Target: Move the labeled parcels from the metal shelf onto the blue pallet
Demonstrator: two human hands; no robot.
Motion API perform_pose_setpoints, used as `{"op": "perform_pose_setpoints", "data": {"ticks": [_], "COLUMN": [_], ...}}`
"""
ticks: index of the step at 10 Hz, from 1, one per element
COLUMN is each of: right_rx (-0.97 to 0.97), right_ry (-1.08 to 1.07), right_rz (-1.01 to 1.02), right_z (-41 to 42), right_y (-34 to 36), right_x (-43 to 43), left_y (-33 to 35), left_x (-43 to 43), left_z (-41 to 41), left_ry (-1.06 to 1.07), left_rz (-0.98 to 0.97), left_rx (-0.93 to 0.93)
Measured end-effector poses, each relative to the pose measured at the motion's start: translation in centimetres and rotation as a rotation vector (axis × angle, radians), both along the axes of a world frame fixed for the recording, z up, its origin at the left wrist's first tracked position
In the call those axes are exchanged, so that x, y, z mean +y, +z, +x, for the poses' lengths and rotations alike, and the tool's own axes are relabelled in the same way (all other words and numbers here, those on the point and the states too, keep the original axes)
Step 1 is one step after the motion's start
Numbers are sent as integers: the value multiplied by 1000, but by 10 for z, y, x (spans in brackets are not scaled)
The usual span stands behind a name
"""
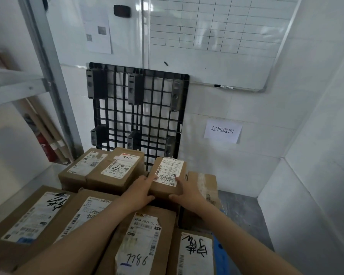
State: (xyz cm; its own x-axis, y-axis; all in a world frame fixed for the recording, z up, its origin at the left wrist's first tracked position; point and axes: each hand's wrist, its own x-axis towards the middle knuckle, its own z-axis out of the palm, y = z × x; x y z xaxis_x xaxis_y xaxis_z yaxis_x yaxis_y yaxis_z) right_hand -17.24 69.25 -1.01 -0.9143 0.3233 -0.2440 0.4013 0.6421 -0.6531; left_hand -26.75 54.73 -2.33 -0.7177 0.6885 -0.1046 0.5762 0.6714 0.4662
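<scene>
Labelled brown cardboard parcels (111, 172) piled on a blue pallet (218, 249)
The small parcel (168, 176), white label up, tops the pile, left hand (141, 188) and right hand (188, 192) gripping its sides; the pallet's edge shows lower right.

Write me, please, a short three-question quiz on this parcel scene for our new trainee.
1. True or false: the left hand and the right hand both grip the small labelled box.
2. What stands on edge behind the parcels? A. a black pallet B. a ladder C. a trolley
3. Fill in: the marker lies on the ledge of the ____.
Key: 1 true; 2 A; 3 whiteboard.
</scene>
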Motion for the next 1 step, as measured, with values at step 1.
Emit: {"op": "perform_pose_setpoints", "data": {"ticks": [1], "right_rx": [72], "right_ry": [6], "right_rz": [32], "right_z": [8], "right_y": [8], "right_x": [4], "left_y": [13], "left_x": [-7], "left_z": [3], "left_ry": [20], "left_rz": [21], "left_rx": [54]}}
